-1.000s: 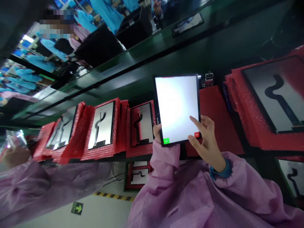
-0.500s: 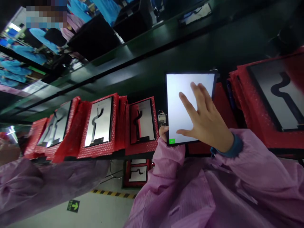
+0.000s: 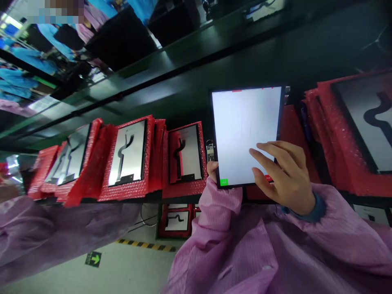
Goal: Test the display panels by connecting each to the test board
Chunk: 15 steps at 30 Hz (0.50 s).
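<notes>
A lit white display panel (image 3: 241,126) with a dark frame stands upright in front of me, a green patch at its lower left corner and a red one at its lower right. My left hand (image 3: 212,169) grips its lower left edge; only the fingertips show past the pink sleeve. My right hand (image 3: 283,175) rests over the panel's lower right, fingers spread, with the fingertips on the white screen. A small connector board (image 3: 210,152) sits just left of the panel.
Several panels in red bubble wrap (image 3: 128,157) lie in a row on the dark green bench to the left; more red-wrapped panels (image 3: 361,126) lie at right. Another person's pink sleeve (image 3: 45,232) crosses the lower left. Workers in blue stand far back.
My right hand slid up across the screen half a second ago and has come back down to the lower right. The panel sits slightly higher and further right in view.
</notes>
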### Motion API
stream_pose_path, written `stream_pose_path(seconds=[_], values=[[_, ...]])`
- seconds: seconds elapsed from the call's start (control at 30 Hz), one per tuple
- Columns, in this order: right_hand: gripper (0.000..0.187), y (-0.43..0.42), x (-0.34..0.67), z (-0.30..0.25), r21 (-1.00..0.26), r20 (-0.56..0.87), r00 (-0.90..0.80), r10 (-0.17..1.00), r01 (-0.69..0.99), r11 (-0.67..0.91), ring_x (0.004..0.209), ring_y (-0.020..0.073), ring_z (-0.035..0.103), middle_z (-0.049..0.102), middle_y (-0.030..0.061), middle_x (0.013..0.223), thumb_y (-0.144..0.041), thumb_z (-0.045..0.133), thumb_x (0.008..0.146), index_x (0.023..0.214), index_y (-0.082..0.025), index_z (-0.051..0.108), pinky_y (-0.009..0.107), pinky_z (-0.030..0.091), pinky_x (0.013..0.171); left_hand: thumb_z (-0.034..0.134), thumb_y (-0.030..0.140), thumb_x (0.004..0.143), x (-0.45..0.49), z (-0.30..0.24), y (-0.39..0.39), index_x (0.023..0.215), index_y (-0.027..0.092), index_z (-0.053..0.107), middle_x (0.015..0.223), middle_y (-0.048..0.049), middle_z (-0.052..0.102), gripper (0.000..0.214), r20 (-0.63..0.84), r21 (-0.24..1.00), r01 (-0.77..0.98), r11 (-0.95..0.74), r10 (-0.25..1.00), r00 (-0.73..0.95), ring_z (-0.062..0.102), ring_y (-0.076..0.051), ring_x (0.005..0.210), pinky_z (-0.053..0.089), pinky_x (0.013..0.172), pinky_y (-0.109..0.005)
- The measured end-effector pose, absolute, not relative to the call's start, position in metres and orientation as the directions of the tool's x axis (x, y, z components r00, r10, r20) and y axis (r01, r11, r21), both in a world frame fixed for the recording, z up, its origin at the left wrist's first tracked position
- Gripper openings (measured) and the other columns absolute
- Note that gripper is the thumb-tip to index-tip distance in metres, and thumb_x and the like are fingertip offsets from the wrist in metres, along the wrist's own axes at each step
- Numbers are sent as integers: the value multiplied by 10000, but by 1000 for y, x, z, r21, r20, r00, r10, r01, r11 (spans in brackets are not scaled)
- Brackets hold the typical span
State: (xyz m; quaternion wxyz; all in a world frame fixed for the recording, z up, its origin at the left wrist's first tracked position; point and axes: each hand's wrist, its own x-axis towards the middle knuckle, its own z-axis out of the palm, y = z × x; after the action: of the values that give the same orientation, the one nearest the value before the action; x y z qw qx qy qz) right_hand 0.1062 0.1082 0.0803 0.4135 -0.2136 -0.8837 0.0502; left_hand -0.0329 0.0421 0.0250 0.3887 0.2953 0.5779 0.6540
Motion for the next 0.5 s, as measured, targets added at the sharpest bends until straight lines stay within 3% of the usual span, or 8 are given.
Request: stream_pose_path(seconds=[0.13, 0.3, 0.43, 0.5], values=[[428, 101, 121, 88, -238, 601, -637, 483, 434, 869, 1281, 395, 504, 558, 162, 1431, -360, 641, 925, 1315, -185, 614, 604, 473, 999, 203, 754, 855, -36, 32, 45, 1336, 259, 603, 1090, -82, 771, 798, -47, 901, -412, -138, 912, -408, 696, -339, 1145, 570, 1018, -538], [379, 130, 138, 133, -321, 611, -530, 588, 512, 796, 1250, 347, 593, 625, 142, 1342, -354, 546, 986, 1348, -248, 586, 647, 396, 1097, 279, 791, 817, -44, 27, 43, 1272, 278, 659, 1121, -72, 769, 783, -105, 861, -501, -81, 937, -332, 681, -376, 1165, 608, 949, -546], [556, 190, 134, 158, -275, 424, -485, 765, 736, 619, 1257, 402, 573, 629, 198, 1311, -505, 354, 1022, 1390, -158, 584, 605, 500, 925, 250, 744, 866, -44, 24, 40, 1286, 249, 668, 1124, -70, 771, 772, -104, 869, -483, -106, 916, -388, 675, -351, 1193, 620, 944, -512], [576, 215, 128, 160, -264, 335, -534, 776, 738, 622, 1107, 372, 646, 682, 173, 1175, -568, 323, 1010, 1232, -172, 678, 536, 524, 784, 203, 698, 905, -42, 25, 39, 1326, 241, 645, 1115, -67, 772, 763, -96, 920, -379, -104, 876, -473, 677, -335, 1197, 619, 948, -510]])
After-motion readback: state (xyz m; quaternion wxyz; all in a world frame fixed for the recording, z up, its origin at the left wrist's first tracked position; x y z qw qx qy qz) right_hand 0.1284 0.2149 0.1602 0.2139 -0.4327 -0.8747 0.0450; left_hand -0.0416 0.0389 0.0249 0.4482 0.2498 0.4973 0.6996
